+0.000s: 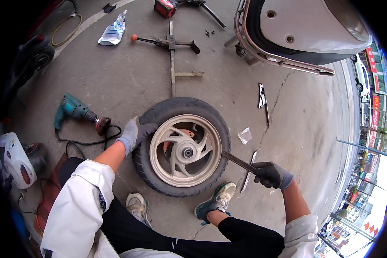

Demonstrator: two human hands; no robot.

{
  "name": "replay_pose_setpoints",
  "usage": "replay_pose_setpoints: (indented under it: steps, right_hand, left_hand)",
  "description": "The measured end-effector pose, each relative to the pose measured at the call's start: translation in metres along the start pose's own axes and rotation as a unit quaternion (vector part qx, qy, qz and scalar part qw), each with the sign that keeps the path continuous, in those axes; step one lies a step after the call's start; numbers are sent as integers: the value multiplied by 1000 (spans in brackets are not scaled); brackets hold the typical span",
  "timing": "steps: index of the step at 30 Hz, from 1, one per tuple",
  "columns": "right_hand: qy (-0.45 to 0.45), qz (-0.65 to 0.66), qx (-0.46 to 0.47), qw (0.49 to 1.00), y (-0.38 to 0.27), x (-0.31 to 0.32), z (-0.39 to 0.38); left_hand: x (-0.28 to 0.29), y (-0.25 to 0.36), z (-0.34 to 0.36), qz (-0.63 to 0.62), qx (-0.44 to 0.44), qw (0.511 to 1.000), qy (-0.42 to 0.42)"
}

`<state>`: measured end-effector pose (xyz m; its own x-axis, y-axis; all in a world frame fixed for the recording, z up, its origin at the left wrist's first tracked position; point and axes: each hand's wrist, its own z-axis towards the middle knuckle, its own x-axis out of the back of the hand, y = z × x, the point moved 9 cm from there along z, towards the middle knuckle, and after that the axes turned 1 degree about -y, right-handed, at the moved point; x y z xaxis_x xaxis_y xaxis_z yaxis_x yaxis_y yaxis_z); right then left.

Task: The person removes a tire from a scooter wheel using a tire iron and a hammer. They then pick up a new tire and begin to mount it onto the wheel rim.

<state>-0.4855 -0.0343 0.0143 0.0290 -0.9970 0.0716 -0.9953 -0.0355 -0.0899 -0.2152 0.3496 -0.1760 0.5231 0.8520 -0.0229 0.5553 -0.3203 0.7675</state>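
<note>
A scooter wheel [187, 151] with a black tire and pale five-spoke rim lies flat on the concrete, a brake disc showing behind the spokes. My left hand [136, 132], in a grey glove, is closed over the tire's left side. My right hand [271, 174], gloved too, grips a flat metal lever [238, 161], its far end at the tire's right side against the rim. A second metal lever [249, 172] lies on the ground beneath it, right of my shoe.
Left are a teal drill [75, 107] with cord and white scooter bodywork [17, 159]. Beyond lie a metal tool frame [172, 56], red-black power tool [163, 7] and foil pouch [113, 30]. Right are wrenches [261, 94] and a scooter's rear [296, 30] with metal rail.
</note>
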Motion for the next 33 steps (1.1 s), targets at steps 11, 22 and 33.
replay_pose_setpoints:
  steps: [11,22,33]
  right_hand:
    - [81,449,4,890,-25,-121,-25]
    - [40,483,44,874,-13,-95,-19]
    - [173,405,114,891,-57,-142,-17]
  left_hand:
    - [17,-8,4,124,4,992,36]
    - [-23,-71,-138,-111,201,973,28]
    - [-34,-131,-157,136,245,950,138]
